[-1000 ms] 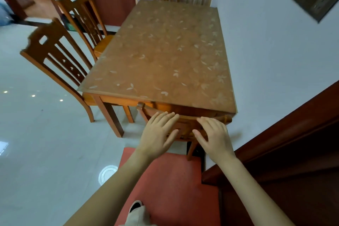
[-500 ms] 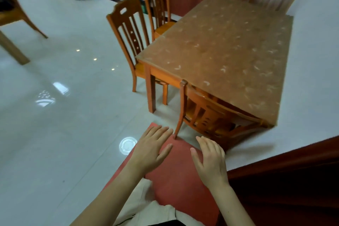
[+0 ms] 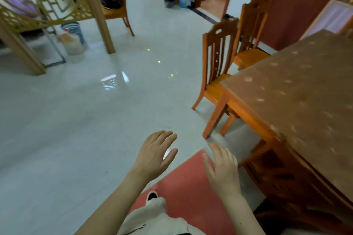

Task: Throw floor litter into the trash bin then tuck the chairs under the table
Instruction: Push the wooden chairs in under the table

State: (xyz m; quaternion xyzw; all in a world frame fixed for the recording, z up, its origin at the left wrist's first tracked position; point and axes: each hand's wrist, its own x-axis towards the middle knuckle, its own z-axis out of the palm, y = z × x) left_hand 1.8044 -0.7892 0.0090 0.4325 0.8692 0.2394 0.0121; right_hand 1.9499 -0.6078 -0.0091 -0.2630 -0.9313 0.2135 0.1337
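Observation:
The wooden table (image 3: 298, 91) with a flowered cover fills the right side. One chair (image 3: 273, 170) sits pushed in under its near end, only the backrest showing. A second chair (image 3: 215, 66) stands at the table's left side, seat partly under the top, and a third chair (image 3: 252, 30) stands behind it. A black trash bin (image 3: 169, 0) stands far back by a doorway. My left hand (image 3: 154, 154) and my right hand (image 3: 223, 168) hover open over the floor, holding nothing, apart from every chair.
A red mat (image 3: 183, 189) lies under my feet. A wooden lattice screen (image 3: 47, 2) with posts stands at the left, a bucket (image 3: 73, 28) and a sack behind it. Another chair (image 3: 118, 4) with a dark bag stands beyond. Glossy tile floor (image 3: 86, 120) spreads between.
My hands came off the near chair's backrest and pulled back, open. The view swung left, so the table slid to the right and the room's left side appeared.

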